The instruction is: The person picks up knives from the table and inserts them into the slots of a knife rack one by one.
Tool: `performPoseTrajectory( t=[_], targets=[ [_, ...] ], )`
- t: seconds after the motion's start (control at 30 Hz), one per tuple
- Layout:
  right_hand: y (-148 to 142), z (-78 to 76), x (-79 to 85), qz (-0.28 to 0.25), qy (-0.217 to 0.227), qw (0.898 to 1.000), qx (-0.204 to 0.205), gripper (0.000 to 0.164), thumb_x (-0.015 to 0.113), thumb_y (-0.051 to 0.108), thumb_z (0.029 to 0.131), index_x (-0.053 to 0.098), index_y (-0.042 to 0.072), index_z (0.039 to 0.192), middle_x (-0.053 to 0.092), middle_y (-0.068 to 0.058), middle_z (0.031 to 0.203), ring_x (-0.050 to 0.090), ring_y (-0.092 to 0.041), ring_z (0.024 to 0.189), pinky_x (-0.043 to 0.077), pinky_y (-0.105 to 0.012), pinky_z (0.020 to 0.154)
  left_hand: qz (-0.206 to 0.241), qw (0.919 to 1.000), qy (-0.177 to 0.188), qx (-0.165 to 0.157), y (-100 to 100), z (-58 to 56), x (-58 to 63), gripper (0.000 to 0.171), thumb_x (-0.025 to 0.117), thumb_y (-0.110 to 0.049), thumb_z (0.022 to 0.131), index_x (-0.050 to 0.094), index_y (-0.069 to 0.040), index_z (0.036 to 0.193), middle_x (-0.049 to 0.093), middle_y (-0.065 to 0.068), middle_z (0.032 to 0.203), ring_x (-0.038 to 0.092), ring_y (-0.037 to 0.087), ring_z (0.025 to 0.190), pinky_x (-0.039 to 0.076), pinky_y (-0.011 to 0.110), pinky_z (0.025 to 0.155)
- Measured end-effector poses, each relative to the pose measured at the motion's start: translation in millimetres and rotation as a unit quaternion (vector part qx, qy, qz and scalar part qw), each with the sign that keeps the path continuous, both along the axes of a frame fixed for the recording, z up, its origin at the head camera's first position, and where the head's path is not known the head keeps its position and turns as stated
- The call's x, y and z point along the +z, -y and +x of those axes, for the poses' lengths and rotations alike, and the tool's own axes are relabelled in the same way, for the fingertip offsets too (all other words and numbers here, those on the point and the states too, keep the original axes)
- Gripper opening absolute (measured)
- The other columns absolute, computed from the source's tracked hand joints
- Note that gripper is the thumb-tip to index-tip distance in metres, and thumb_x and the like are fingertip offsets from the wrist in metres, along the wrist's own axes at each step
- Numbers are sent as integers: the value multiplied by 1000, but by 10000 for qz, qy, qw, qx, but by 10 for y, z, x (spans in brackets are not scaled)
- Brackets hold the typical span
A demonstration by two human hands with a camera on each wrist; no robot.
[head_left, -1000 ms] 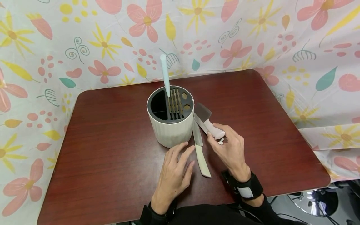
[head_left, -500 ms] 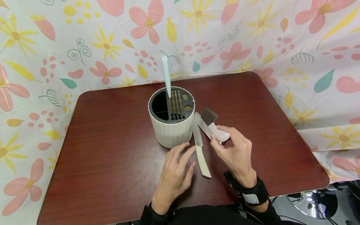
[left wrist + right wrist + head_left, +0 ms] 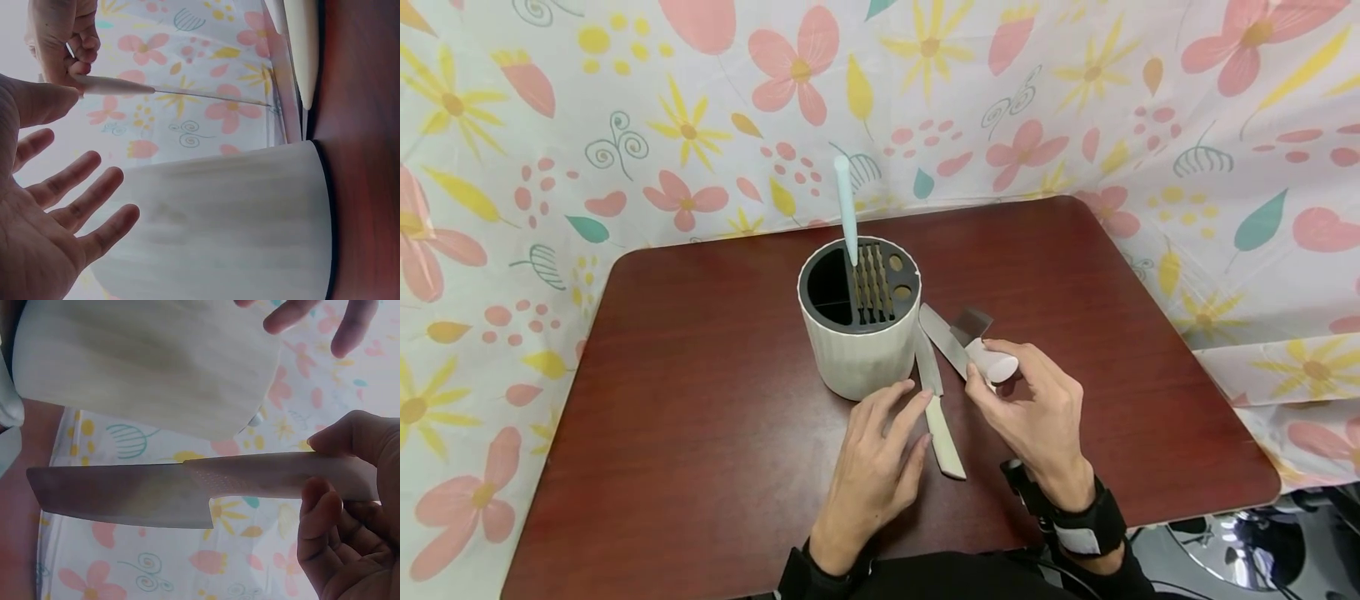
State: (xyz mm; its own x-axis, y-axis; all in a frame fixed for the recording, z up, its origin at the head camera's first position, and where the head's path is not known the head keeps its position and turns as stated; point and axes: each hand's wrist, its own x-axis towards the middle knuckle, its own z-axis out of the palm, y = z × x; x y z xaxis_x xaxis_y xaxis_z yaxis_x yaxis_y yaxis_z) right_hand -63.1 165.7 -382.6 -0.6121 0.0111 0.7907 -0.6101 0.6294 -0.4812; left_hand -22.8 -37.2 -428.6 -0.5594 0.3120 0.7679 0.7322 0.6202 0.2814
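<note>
My right hand [image 3: 1037, 408] pinches a broad-bladed kitchen knife [image 3: 262, 475] by its pale handle, thumb on one side and curled fingers on the other. In the head view its blade points away and down, right of a white ribbed knife holder [image 3: 865, 358]. Another knife [image 3: 942, 333] lies beneath, its blade beside the holder and its handle hidden by the right hand. A knife with a cream-green handle [image 3: 946, 442] lies between my hands. My left hand [image 3: 872, 475] is spread loosely, holding nothing, its fingertips close to the holder's base.
From a slot in the holder's black top rises a light-blue handle [image 3: 846, 204]. That top also has wavy slots, round holes and an open compartment. The brown table [image 3: 700, 417] stretches to both sides, with a flowered cloth [image 3: 715, 100] behind.
My right hand has drawn the broad-bladed knife a little right and toward me, uncovering more of the knife beneath, and its blade tilts more steeply. The left hand stays almost in place.
</note>
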Motion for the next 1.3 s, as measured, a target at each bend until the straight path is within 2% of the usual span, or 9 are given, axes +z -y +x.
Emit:
performPoseTrajectory(
  t=[0.5,0.73,0.8,1.03,1.23,1.3],
  targets=[
    [35,67,129,-151,-305,9993,128,25,75,14,75,77,1,97,69,-5,74,51,-9,59,42,-14,59,-49,9993,-341,-177,-69,-57,135,48,62,-18,97,55,-7,143,59,19,137,59,32,122,50,44,100],
    [44,78,160,-162,-435,9988,159,24,74,15,75,77,1,94,69,-5,72,49,-7,56,40,-13,57,-85,9986,-443,-289,-114,-62,177,61,75,-13,85,56,-6,142,59,20,137,59,32,121,50,44,98],
    [42,84,166,-143,-464,9986,191,24,74,16,76,77,1,94,68,-4,72,48,-7,55,39,-13,56,-91,9984,-460,-313,-121,-58,178,62,76,-13,84,55,-6,142,58,20,138,59,32,122,50,44,97],
    [48,106,188,-92,-515,9980,341,23,73,17,77,76,0,92,65,-3,69,47,-7,55,40,-14,54,-20,9977,-574,-362,-139,-46,213,49,66,-17,94,56,-5,140,58,21,137,59,33,122,51,44,97],
    [44,127,222,-109,-578,9974,423,26,72,21,81,75,-2,91,65,-4,69,46,-7,53,39,-14,53,6,9968,-668,-443,-162,-47,268,62,78,-12,82,56,-5,139,59,22,136,59,33,123,51,44,99],
    [46,132,235,-140,-609,9970,455,26,72,22,81,75,-3,90,66,-5,69,45,-6,53,39,-14,52,-9,9966,-696,-447,-169,-43,285,60,77,-13,84,56,-5,139,59,22,137,59,33,123,51,43,99]
  ],
)
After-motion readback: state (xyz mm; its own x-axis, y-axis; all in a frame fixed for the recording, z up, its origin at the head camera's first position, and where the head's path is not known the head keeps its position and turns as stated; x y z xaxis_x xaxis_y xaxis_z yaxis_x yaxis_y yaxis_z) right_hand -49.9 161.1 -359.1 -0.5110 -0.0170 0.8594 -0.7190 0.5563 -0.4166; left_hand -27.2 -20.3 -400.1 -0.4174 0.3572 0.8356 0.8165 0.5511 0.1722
